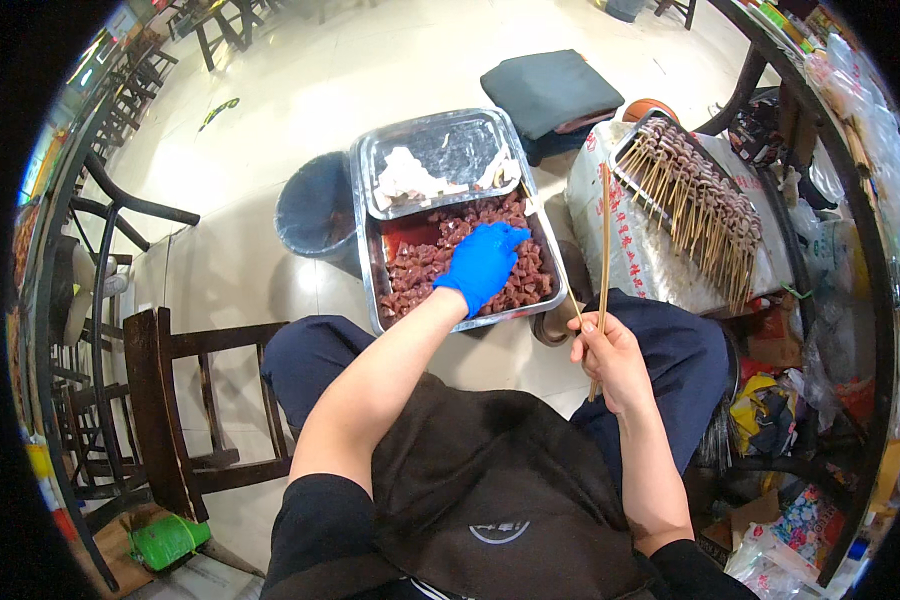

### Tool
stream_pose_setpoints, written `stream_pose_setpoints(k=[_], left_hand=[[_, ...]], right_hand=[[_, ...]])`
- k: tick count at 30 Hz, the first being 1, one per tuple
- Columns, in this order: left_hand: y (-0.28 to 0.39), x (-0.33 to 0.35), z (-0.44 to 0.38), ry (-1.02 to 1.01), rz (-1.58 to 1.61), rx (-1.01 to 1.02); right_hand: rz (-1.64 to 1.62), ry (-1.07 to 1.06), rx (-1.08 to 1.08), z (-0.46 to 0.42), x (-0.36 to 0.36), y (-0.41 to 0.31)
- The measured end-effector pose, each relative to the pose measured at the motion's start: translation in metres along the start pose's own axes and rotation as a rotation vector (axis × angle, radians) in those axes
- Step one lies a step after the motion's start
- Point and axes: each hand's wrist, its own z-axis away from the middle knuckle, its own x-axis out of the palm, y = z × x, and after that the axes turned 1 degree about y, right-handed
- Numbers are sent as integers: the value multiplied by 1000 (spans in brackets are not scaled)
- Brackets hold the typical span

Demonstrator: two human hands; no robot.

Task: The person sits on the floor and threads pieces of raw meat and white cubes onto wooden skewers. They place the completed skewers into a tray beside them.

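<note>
My left hand [483, 264], in a blue glove, reaches into the diced raw meat [427, 268] in a large metal tray [379, 319]; its fingers point right, and whether they pinch a piece is hidden. Bare, my right hand [606, 346] grips a bundle of bamboo skewers [605, 247] upright, with one thin skewer [570, 289] angled apart between thumb and finger, its far part reaching over the tray's right edge. A smaller metal tray [442, 139] with whitish scraps [409, 176] rests across the far part of the large tray.
Loaded meat skewers [690, 180] fill a tray on a white box [607, 217] at the right. A dark bucket [315, 210] stands left of the large tray. Beyond are a folded dark cloth [551, 90] and a ball [649, 110]. A wooden stool [161, 412] is at the left.
</note>
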Motion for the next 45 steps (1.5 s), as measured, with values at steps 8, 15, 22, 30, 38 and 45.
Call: stream_pose_setpoints(k=[8, 15, 22, 30, 38, 45], left_hand=[[-1, -12, 6, -59, -1, -74], [5, -60, -1, 45, 913, -466], [-13, -93, 12, 128, 1561, -282], [9, -120, 10, 240, 1648, -452], [14, -124, 13, 219, 1669, -420], [9, -117, 15, 146, 1792, -364]], right_hand=[[65, -21, -19, -2, -2, 1], [21, -108, -8, 2, 3, 0], [60, -185, -21, 2, 11, 8], [113, -211, 19, 3, 26, 7], [68, -185, -12, 1, 26, 7], [71, -182, -1, 3, 25, 5]])
